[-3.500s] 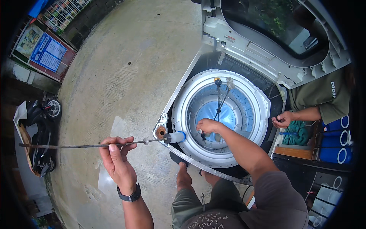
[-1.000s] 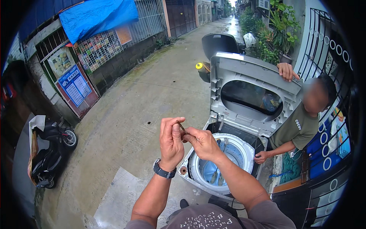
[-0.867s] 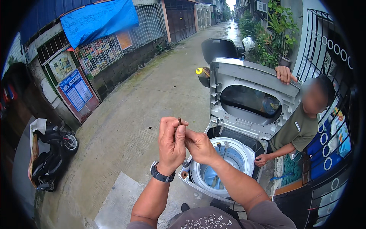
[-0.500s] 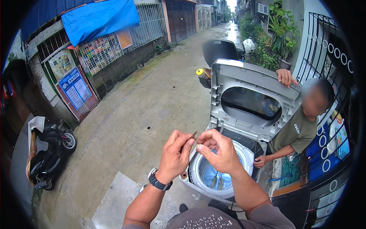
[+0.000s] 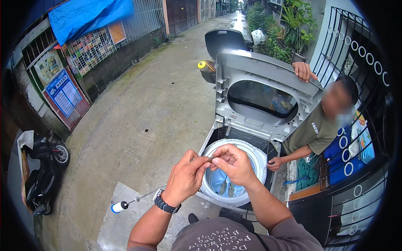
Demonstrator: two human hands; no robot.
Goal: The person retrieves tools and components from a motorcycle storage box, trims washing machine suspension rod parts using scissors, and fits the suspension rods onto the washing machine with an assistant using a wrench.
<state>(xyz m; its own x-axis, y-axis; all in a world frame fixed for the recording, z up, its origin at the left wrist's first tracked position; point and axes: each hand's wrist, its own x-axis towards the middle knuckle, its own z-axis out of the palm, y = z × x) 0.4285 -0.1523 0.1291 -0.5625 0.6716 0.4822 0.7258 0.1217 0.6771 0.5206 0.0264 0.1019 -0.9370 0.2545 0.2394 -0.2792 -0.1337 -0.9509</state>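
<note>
My left hand (image 5: pixel 187 173) is closed around a thin brown tip (image 5: pixel 211 158) that sticks out past its fingers. The thumb and fingertips of my right hand (image 5: pixel 233 164) pinch that tip from the other side. From behind my left wrist runs a thin metal rod (image 5: pixel 150 193) with a white and blue cylinder (image 5: pixel 119 207) at its outer end. It lines up with the brown tip and seems to be one piece with it, though my hand hides the middle. Just beyond and below my hands stands a top-loading washing machine (image 5: pixel 261 201), its tub (image 5: pixel 217 178) exposed.
The machine's grey top cover (image 5: pixel 259 62) is tilted up, held by a co-worker's hand (image 5: pixel 304 71); their other hand (image 5: pixel 275 163) rests at the machine's side. A barred window (image 5: pixel 356 54) lies right, a parked scooter (image 5: pixel 39 175) left, a motorbike with a black box (image 5: pixel 226 42) beyond.
My right fingertips have closed onto the brown tip. The rod and its white and blue cylinder have swung out left of my wrist. The whole view has shifted; the co-worker still holds the cover.
</note>
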